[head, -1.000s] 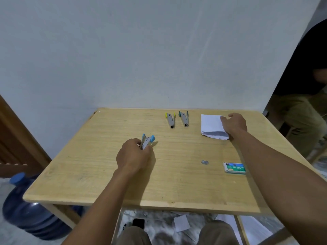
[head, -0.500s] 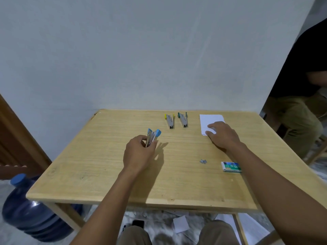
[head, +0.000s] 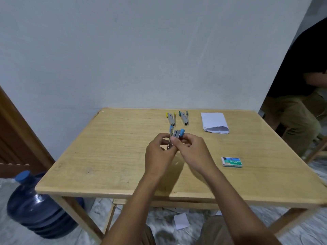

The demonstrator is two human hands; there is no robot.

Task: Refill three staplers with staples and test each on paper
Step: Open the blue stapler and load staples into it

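Observation:
Above the middle of the wooden table [head: 109,152] I hold a small blue-tipped stapler [head: 176,134] with both hands. My left hand [head: 158,156] grips its metal body from the left. My right hand [head: 193,153] pinches it from the right, thumb on top. Its blue ends stick up past my fingers. A yellow-tipped stapler [head: 171,119] and a green-tipped stapler [head: 184,117] lie side by side near the far edge. Folded white paper [head: 214,122] lies to their right. A green staple box [head: 231,162] rests right of my right wrist.
A blue water jug [head: 38,206] stands on the floor at the table's left front corner. A person in dark top and olive trousers [head: 300,103] sits at the far right. Paper scraps [head: 180,221] lie on the floor under the table. A wall backs the table.
My right hand left the paper and came across to the blue stapler. My left hand lifted that stapler off the table and carried it toward the middle.

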